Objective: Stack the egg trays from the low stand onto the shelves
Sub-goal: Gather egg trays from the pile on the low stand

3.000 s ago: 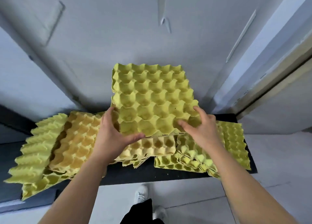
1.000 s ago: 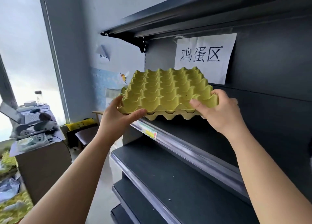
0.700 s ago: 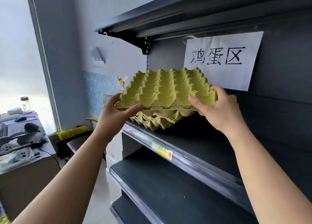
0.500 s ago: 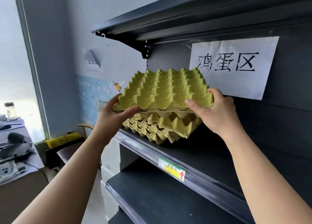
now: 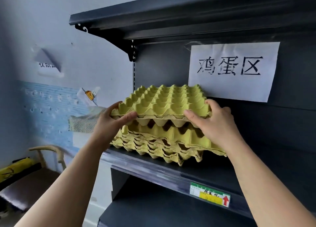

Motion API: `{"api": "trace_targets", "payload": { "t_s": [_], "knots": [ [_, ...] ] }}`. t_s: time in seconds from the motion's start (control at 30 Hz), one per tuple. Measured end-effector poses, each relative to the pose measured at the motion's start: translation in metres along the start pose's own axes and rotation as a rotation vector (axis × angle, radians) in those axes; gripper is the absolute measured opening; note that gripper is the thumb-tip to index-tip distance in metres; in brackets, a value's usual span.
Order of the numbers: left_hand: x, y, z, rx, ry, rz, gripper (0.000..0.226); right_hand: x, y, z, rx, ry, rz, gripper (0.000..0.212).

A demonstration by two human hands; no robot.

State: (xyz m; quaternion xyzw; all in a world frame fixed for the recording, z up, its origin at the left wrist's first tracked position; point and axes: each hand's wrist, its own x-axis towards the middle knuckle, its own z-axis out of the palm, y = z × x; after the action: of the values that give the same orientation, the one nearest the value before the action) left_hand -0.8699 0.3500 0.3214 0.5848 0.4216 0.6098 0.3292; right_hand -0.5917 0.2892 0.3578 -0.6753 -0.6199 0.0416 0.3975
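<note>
Fingers (image 5: 114, 107) of our left hand (image 5: 109, 125) curl round the left edge of the top egg tray (image 5: 164, 101), and the thumb lies flat along its front rim. Our right hand (image 5: 217, 124) pinches the right front corner the same way, thumb in front and fingers hooked over the top. Both forearms reach up and forward, wrists level, and the tray sits about flat between them.

Beneath it a stack of trays (image 5: 162, 141) stands on the shelf (image 5: 153, 166), its layers skewed so that corners jut out to the right and the front. We cannot tell whether the held tray rests on the stack or hangs just above it. The stack's front edge comes near the shelf lip, where a price label (image 5: 209, 194) sits further right. To the right the shelf surface runs dark and bare. Above the tray there is open height up to the upper shelf (image 5: 171, 12). Behind, a paper sign (image 5: 230, 71) hangs on the back panel.
</note>
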Motion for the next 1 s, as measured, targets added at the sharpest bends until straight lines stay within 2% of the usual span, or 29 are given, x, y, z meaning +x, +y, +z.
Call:
{"api": "trace_targets", "payload": {
  "t_s": [0.13, 0.2, 0.3, 0.43, 0.63, 0.7, 0.83, 1.0],
  "knots": [
    [0.022, -0.012, -0.014, -0.033, -0.089, -0.032, 0.097, -0.005, -0.016, 0.012, -0.051, 0.041, 0.041, 0.096],
    [0.031, -0.015, -0.018, -0.060, -0.132, -0.033, 0.103, -0.007, -0.020, 0.014, -0.054, 0.053, 0.082, 0.101],
    [0.040, -0.017, -0.022, -0.094, -0.165, -0.044, 0.107, -0.009, -0.022, 0.015, -0.054, 0.062, 0.116, 0.107],
    [0.042, -0.022, -0.025, -0.046, -0.206, -0.028, 0.103, -0.014, -0.023, 0.017, -0.090, 0.067, 0.108, 0.103],
    [0.040, -0.027, -0.027, 0.092, -0.104, 0.034, 0.105, -0.020, -0.029, 0.018, -0.114, 0.141, 0.069, 0.090],
    [0.034, -0.020, -0.025, 0.199, -0.054, 0.131, 0.096, -0.022, -0.033, 0.017, -0.142, 0.200, 0.018, 0.081],
    [0.014, 0.002, -0.013, 0.490, 0.065, 0.501, 0.057, -0.033, -0.040, 0.013, -0.209, 0.287, -0.086, 0.065],
    [-0.023, 0.009, 0.019, 0.502, -0.009, 0.743, 0.046, -0.066, -0.033, 0.003, -0.231, 0.322, -0.131, 0.051]
  ]
}}
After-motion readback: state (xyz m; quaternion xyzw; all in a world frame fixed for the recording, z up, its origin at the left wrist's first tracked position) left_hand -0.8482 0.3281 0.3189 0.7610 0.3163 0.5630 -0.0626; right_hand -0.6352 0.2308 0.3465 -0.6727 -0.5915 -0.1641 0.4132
